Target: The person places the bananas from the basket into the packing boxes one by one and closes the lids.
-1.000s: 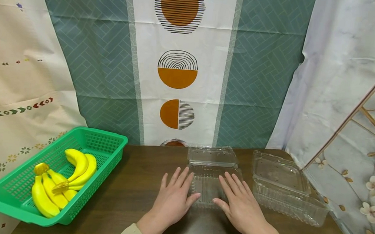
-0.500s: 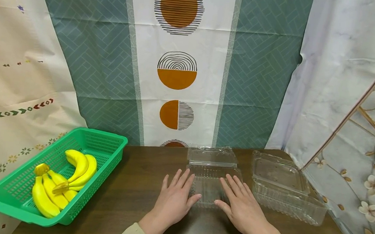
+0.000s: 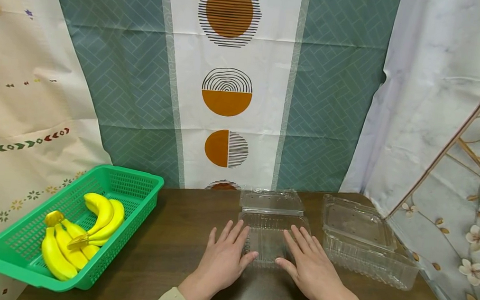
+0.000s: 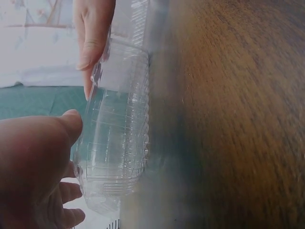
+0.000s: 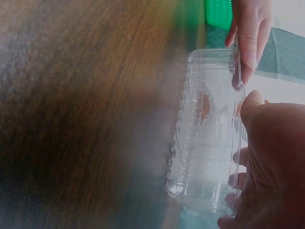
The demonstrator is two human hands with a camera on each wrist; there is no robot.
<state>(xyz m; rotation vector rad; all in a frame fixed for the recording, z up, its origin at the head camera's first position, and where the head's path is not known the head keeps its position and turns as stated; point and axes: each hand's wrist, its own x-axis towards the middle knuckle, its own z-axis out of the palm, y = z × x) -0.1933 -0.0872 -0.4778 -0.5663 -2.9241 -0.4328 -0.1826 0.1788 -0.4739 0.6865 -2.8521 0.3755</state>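
Note:
A clear plastic clamshell box (image 3: 267,240) stands on the brown table in front of me, its lid (image 3: 271,201) folded back. My left hand (image 3: 222,262) lies palm down at the box's left front, fingers extended and spread a little. On the other side, my right hand (image 3: 311,272) takes the same pose at the right front. Both wrist views place the thumbs and fingers beside the rim of the clear box (image 4: 112,129); whether they touch it I cannot tell. Neither hand holds anything.
On the left, a green plastic basket (image 3: 103,266) contains two bunches of yellow bananas (image 3: 106,214). A second clear clamshell box (image 3: 369,261) with its lid raised is at the right table edge. Printed cloth hangs behind and on both sides.
Both hands keep their pose beside the box. The whole head view has shifted slightly downward; the basket, bananas and boxes stay in place.

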